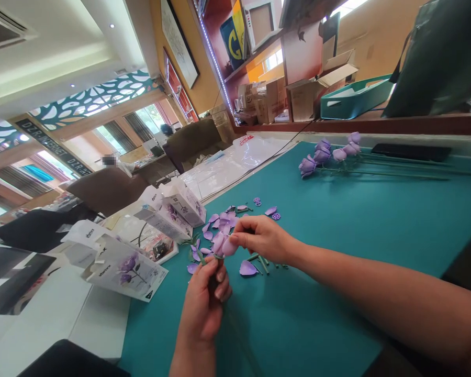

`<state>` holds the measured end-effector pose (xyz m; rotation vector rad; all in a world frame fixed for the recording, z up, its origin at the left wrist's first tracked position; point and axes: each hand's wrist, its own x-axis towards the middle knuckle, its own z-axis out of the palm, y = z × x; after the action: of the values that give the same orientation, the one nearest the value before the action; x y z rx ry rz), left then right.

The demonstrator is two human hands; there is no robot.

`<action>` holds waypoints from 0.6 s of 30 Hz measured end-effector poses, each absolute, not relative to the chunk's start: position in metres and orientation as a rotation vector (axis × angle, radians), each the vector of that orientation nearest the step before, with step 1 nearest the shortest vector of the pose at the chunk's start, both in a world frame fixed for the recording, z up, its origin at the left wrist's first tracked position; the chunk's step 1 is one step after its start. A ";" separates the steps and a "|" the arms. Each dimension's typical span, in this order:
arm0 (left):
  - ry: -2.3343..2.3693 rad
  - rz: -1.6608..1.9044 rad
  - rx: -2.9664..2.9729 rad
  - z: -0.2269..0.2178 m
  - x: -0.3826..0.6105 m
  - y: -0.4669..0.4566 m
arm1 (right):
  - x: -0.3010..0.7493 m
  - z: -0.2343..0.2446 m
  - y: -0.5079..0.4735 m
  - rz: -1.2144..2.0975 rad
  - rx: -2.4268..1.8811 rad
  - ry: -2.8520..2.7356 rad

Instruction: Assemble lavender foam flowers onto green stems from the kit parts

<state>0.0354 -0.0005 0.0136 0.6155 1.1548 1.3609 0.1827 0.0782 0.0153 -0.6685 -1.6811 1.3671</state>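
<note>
Lying left of the grip on a white tabletop (39,330), glossy printed paper packets (123,267) are leaning and folding over one another, showing pictures of purple flowers. Curling closely around a thin green stem (214,280), the left hand (204,309) is making a narrow, closed grip. Sitting just above that grip, a half-built flower (222,245) is showing smooth, cupped purple petals. Reaching in from the right, the right hand (262,238) is pinching one rounded petal (230,246) narrowly against the flower. Lying scattered right of the grip on a teal mat (317,314) are loose teardrop petals (248,268), short green stem pieces (264,264) and small ridged purple discs (257,201). Resting well apart, farther right, are finished purple roses (325,157) on long slender stems, beside a flat black slab (411,152).
</note>
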 end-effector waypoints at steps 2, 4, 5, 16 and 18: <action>1.188 1.367 0.609 0.011 0.036 0.002 | 0.180 0.010 0.084 1.405 -0.719 -1.664; 1.210 1.363 0.600 0.007 0.037 0.004 | 0.177 0.005 0.088 1.423 -0.749 -1.656; 1.215 1.360 0.593 0.006 0.037 0.005 | 0.176 0.003 0.090 1.423 -0.757 -1.656; 1.207 1.344 0.536 0.000 0.036 0.007 | 0.173 -0.007 0.093 1.343 -0.747 -1.730; 1.202 1.343 0.529 0.000 0.036 0.008 | 0.173 -0.008 0.093 1.321 -0.742 -1.740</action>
<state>0.0365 0.0078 -0.0004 0.5294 1.2016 1.3433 0.1731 0.0931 -0.0078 -0.7424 -1.7400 1.3213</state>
